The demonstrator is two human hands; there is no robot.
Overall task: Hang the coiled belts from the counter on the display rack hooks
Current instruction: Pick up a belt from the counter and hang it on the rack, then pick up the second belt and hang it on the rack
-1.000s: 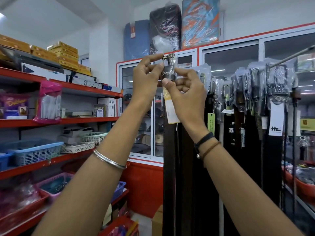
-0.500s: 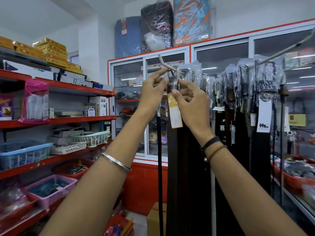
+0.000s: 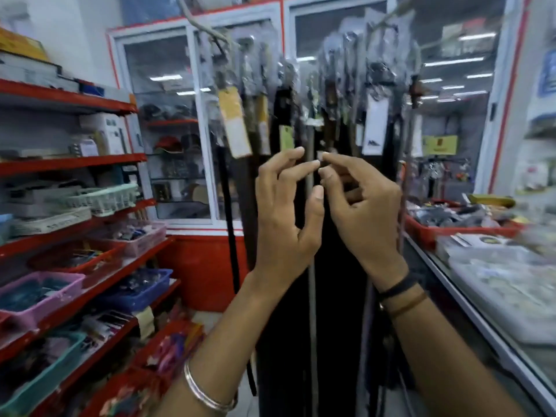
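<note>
Belt w/ yellow tag now hangs on rack hook. Left hand, right hand have dropped below tag, both loosely open, empty. Next: fetch another from counter.

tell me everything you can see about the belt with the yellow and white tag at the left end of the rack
The belt with the yellow and white tag hangs straight down from the left end of the display rack. Its top sits under clear plastic wrap, blurred. The long card tag, yellow above and white below, is tilted with its lower end swung right. The dark strap drops behind it beside other hanging belts. Neither hand touches it.
</note>
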